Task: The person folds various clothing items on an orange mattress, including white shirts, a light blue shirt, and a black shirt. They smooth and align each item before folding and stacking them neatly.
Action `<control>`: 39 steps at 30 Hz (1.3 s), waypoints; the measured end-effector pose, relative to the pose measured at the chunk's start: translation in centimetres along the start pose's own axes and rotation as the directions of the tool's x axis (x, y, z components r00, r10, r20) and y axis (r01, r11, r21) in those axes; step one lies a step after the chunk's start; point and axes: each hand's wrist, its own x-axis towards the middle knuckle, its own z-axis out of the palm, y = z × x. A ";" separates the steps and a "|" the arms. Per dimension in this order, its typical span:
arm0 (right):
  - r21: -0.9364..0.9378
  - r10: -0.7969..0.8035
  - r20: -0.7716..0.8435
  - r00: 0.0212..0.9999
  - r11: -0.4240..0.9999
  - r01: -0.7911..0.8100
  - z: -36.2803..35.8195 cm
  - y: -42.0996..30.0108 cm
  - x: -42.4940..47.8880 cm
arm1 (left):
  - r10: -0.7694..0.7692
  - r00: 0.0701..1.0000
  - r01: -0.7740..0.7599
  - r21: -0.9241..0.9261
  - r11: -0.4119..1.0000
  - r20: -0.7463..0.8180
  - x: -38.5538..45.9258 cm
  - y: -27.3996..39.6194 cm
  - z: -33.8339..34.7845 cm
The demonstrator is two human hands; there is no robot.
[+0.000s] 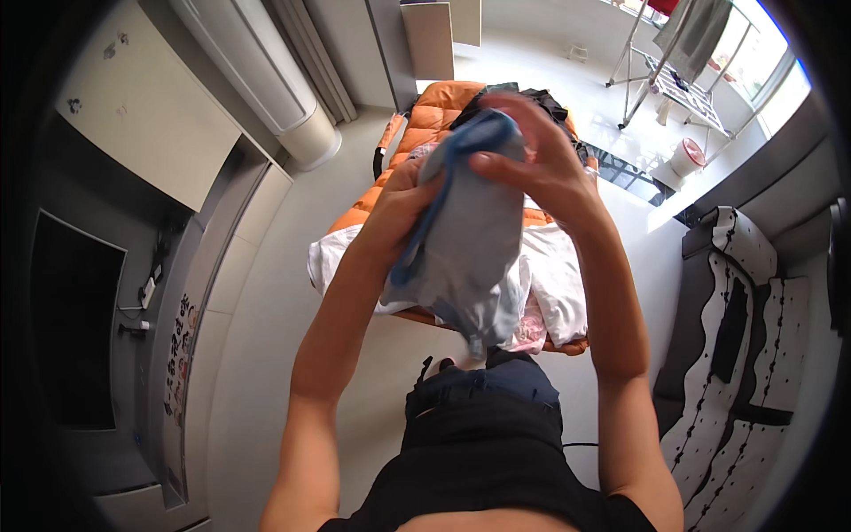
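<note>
A pale blue-grey cloth garment (472, 226) with a darker blue edging hangs in front of me, raised above an orange quilted padded surface (425, 123). My left hand (409, 193) grips its left side by the blue edging. At its upper right, my right hand (535, 156) is blurred, with the thumb on the cloth and the fingers bent around the top; whether they close on it is unclear. Beneath the garment lie white clothes (555, 272) and a pink-patterned cloth (530, 327). Dark clothes (548, 106) lie at the far end of the orange surface.
On the right stands a sofa with a white, dark-trimmed cover (705, 319). A drying rack (691, 93) and a white bin with a red rim (688, 156) are at the far right. To the left are a television (76, 326) and a tall white cylindrical unit (259, 80).
</note>
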 end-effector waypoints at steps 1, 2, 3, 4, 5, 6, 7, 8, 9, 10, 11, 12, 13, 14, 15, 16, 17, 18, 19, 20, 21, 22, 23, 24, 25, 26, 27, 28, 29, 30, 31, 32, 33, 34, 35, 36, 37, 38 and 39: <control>0.094 0.074 0.128 0.989 0.992 -0.086 0.3 -0.2 0.1 | 0.007 1.000 -0.007 0.025 1.000 -0.003 -0.1 0.3 1.2; 0.023 0.076 0.093 0.993 0.997 -0.079 0.8 -0.8 -0.2 | 0.015 1.000 -0.015 0.051 0.999 -0.006 -0.2 0.5 2.1; -0.043 0.036 0.012 0.999 0.998 -0.035 1.0 -1.3 -0.2 | 0.090 0.994 -0.082 0.121 0.989 -0.059 -0.3 0.5 2.2; -0.113 -0.010 -0.065 0.998 0.994 0.003 1.1 -1.8 0.0 | 0.168 0.980 -0.145 0.195 0.970 -0.107 -0.3 0.6 2.1; -0.186 -0.061 -0.137 0.989 0.982 0.035 1.1 -2.5 0.0 | 0.248 0.957 -0.202 0.269 0.942 -0.148 -0.6 0.6 2.0; -0.170 -0.095 -0.170 0.981 0.983 0.066 1.0 -3.4 -0.1 | 0.313 0.936 -0.236 0.374 0.897 -0.161 -1.1 0.8 1.7; -0.274 -0.079 -0.124 0.989 0.961 0.042 0.4 -4.4 -0.1 | 0.424 0.895 -0.320 0.466 0.825 -0.136 -2.2 1.0 1.9; -0.301 -0.105 -0.138 0.985 0.952 0.059 0.3 -4.9 0.0 | 0.456 0.883 -0.338 0.525 0.781 -0.110 -3.2 0.5 1.9; -0.320 -0.133 -0.145 0.981 0.944 0.080 0.3 -5.4 0.2 | 0.488 0.868 -0.350 0.588 0.729 -0.088 -4.4 0.0 2.0; -0.308 -0.149 -0.151 0.977 0.946 0.097 0.2 -6.1 0.4 | 0.426 0.905 -0.322 0.624 0.712 -0.019 -5.3 -0.6 1.9; -0.298 -0.165 -0.158 0.973 0.948 0.113 0.1 -6.6 0.5 | 0.408 0.913 -0.308 0.699 0.646 0.025 -6.1 -1.7 2.2; -0.289 -0.175 -0.164 0.971 0.949 0.123 0.1 -6.8 0.7 | 0.499 0.867 -0.303 0.786 0.539 -0.008 -6.8 -2.6 3.6; -0.298 -0.165 -0.164 0.973 0.948 0.110 -0.1 -6.9 0.8 | 0.585 0.811 -0.286 0.856 0.432 -0.024 -7.1 -3.3 4.7; -0.307 -0.153 -0.164 0.974 0.947 0.097 -0.4 -6.9 1.0 | 0.637 0.770 -0.255 0.906 0.338 -0.021 -6.9 -4.1 3.9; -0.296 -0.145 -0.159 0.977 0.951 0.093 -0.5 -7.3 1.2 | 0.688 0.725 -0.198 0.953 0.229 -0.014 -7.0 -4.9 2.5; -0.323 -0.115 -0.126 0.985 0.944 0.068 -0.9 -7.5 1.2 | 0.733 0.680 -0.140 0.982 0.129 0.000 -6.6 -5.2 1.5; -0.350 -0.142 -0.059 0.988 0.930 0.113 -1.6 -7.4 1.4 | 0.764 0.639 -0.124 0.967 0.223 -0.094 -6.7 -4.6 0.7; -0.383 -0.161 0.009 0.987 0.911 0.152 -2.7 -7.1 1.7 | 0.773 0.621 -0.091 0.967 0.238 -0.131 -6.6 -3.5 -0.9; -0.401 -0.181 0.080 0.980 0.894 0.198 -3.7 -7.3 1.7 | 0.693 0.643 0.170 0.943 0.286 -0.326 -6.9 -2.1 -4.2; -0.439 -0.077 0.187 0.979 0.885 0.153 -4.4 -7.1 1.6 | 0.785 0.544 0.061 0.947 0.315 -0.296 -7.2 -0.2 -6.4; -0.550 0.057 0.331 0.942 0.823 0.143 -6.9 -6.1 1.5 | 0.834 0.526 0.004 0.980 0.197 -0.170 -6.7 2.1 -7.4; -0.586 0.152 0.378 0.913 0.803 0.109 -8.1 -5.2 1.1 | 0.823 0.550 0.137 0.987 0.078 -0.141 -6.6 4.5 -7.8; -0.641 0.262 0.410 0.874 0.765 0.072 -9.4 -4.5 0.5 | 0.805 0.579 0.249 0.968 -0.028 -0.125 -5.8 6.0 -7.8; -0.701 0.295 0.381 0.876 0.710 0.066 -10.5 -2.9 0.0 | 0.806 0.590 0.227 0.967 -0.117 -0.041 -4.9 7.2 -7.5; -0.753 0.320 0.349 0.880 0.656 0.060 -11.5 -1.3 -0.6 | 0.797 0.602 0.203 0.956 -0.214 0.050 -4.5 8.6 -7.1; -0.757 0.293 0.317 0.902 0.652 0.054 -12.8 -0.1 -0.7 | 0.795 0.592 0.170 0.945 -0.278 0.128 -4.3 9.6 -6.3; -0.775 0.163 0.214 0.963 0.629 0.066 -13.3 -0.1 -1.1 | 0.794 0.572 0.130 0.933 -0.336 0.206 -3.6 10.3 -5.3; -0.772 0.085 0.086 0.993 0.635 0.013 -13.2 -0.8 -1.3 | 0.784 0.554 0.102 0.912 -0.398 0.281 -3.3 11.1 -4.5; -0.764 0.009 -0.047 0.999 0.644 -0.041 -13.2 -1.9 -1.6 | 0.799 0.535 0.137 0.905 -0.402 0.274 -3.5 12.2 -4.0; -0.749 -0.183 -0.097 0.978 0.661 0.049 -13.4 -3.2 -1.9 | 0.828 0.451 0.085 0.907 -0.412 0.334 -3.8 13.0 -3.4; -0.740 -0.365 -0.150 0.919 0.658 0.141 -13.5 -4.0 -2.4 | 0.849 0.361 0.032 0.905 -0.425 0.386 -4.1 13.3 -3.0; -0.741 -0.416 -0.199 0.887 0.657 0.142 -12.7 -2.5 -2.5 | 0.905 0.284 0.052 0.937 -0.346 0.318 -3.7 12.8 -3.2; -0.742 -0.473 -0.242 0.847 0.653 0.152 -12.0 -1.5 -2.7 | 0.914 0.330 -0.033 0.970 -0.239 0.236 -3.0 11.8 -4.7; -0.565 -0.279 -0.295 0.914 0.823 0.068 -11.5 -0.3 -2.5 | 0.875 0.483 -0.067 0.995 0.080 -0.038 -2.8 10.6 -5.3; -0.358 -0.071 -0.298 0.952 0.933 -0.042 -11.3 0.1 -2.4 | 0.728 0.627 -0.045 0.920 0.390 -0.279 -2.6 10.0 -5.6; -0.252 0.039 -0.297 0.954 0.960 -0.118 -11.8 -0.7 -2.3 | 0.765 0.546 -0.026 0.906 0.422 -0.341 -2.8 10.2 -5.9; -0.265 -0.004 -0.198 0.980 0.963 -0.050 -13.2 -0.8 -2.5 | 0.778 0.519 -0.092 0.881 0.464 -0.355 -3.1 10.4 -6.0; -0.124 0.061 -0.210 0.976 0.988 -0.089 -13.8 -1.3 -2.5 | 0.801 0.531 -0.254 0.849 0.463 -0.278 -3.1 11.1 -6.4; 0.015 0.142 -0.208 0.968 0.990 -0.142 -14.3 -2.0 -2.9 | 0.816 0.537 -0.401 0.786 0.471 -0.215 -3.3 11.4 -6.7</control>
